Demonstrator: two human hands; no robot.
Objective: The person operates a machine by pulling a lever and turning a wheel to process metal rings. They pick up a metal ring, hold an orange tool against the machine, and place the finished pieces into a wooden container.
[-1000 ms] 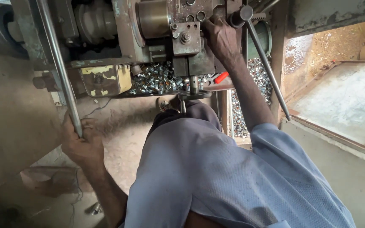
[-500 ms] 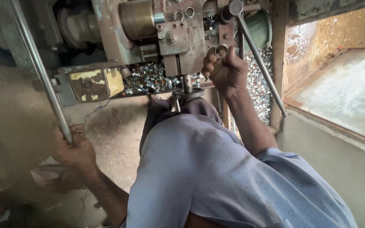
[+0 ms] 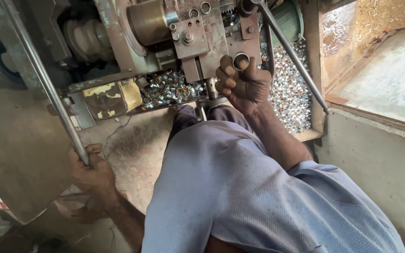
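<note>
A dim, grimy workshop, seen down over a worn metal-working machine (image 3: 174, 42) with a concrete wall at the right.

The right hand (image 3: 244, 84) pinches a small metal ring (image 3: 241, 61) in its fingers, held up against the machine's front just below the tool block; the left hand (image 3: 90, 171) is clenched round the low end of a long steel lever (image 3: 48, 89). Loose shiny rings (image 3: 289, 98) fill the tray behind. This looks like the loading step; next the ring needs careful seating in the holder.
</note>
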